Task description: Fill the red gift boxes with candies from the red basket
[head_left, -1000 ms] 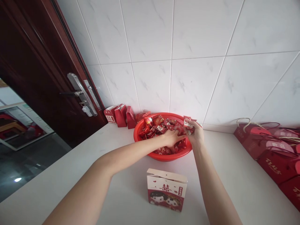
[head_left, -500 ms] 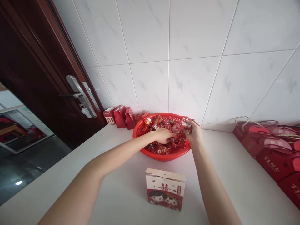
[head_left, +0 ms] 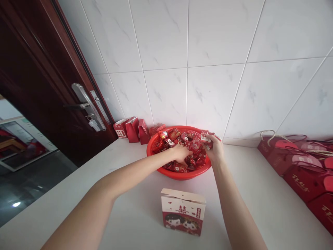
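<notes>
Left hand (head_left: 179, 153), fingers (head_left: 188, 152) apart, lies among red packets (head_left: 195, 146) near the surface's (head_left: 137, 211) wall-side edge. Right hand (head_left: 216, 149) clamps bunched wrappers (head_left: 205, 136).

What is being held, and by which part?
The right hand holds red packets by their near side; whether the left hand, in the red basket, grips anything cannot be told.

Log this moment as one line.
left hand: among red packets in basket | right hand: holding small packets at basket's right rim | box: upright, nearer than basket
</notes>
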Motion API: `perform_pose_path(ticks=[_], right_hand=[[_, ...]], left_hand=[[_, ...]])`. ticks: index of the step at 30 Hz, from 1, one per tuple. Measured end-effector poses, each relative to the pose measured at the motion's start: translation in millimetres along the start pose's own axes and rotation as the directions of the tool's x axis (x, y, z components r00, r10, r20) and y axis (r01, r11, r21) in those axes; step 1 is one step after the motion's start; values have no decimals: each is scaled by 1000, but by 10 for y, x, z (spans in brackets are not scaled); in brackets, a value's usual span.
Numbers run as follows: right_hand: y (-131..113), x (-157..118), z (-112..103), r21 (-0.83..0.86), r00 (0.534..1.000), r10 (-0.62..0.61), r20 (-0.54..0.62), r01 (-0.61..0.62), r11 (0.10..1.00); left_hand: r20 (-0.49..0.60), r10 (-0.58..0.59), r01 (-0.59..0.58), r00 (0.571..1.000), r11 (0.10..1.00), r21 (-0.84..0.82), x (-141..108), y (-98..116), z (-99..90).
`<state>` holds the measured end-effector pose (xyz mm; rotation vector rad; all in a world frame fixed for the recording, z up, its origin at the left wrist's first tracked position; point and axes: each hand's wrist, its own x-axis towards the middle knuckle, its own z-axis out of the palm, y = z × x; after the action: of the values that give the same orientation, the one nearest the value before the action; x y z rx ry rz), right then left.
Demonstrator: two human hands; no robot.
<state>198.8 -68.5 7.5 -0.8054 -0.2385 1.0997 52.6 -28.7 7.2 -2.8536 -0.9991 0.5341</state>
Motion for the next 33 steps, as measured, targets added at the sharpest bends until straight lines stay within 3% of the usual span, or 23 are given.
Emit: perform_pose_path(ticks=[6,18,23,29,33], right_hand=[[6,15,-22,-27,1000,-4,17,5,1000],[14,-2,-21,-14,1000,-14,25,14,1000],[-7,-24,-10,-14,1000,-1,22,1,1000],[-16,-46,1,-22,1000,2,19,-1,1000],[-11,-48,3,-21,1000,-3,16,4,1000]], left_hand=[[35,30,-32,999,999,41,30,49,-32],[-32,38,-44,999,979,-200,39,-94,18],[44,7,2,999,980,-201,10,-46,-31],[8,-21,22,1000,982,-187,66,60,4],[-10,6,-8,1000,971,-241,112,0,61]])
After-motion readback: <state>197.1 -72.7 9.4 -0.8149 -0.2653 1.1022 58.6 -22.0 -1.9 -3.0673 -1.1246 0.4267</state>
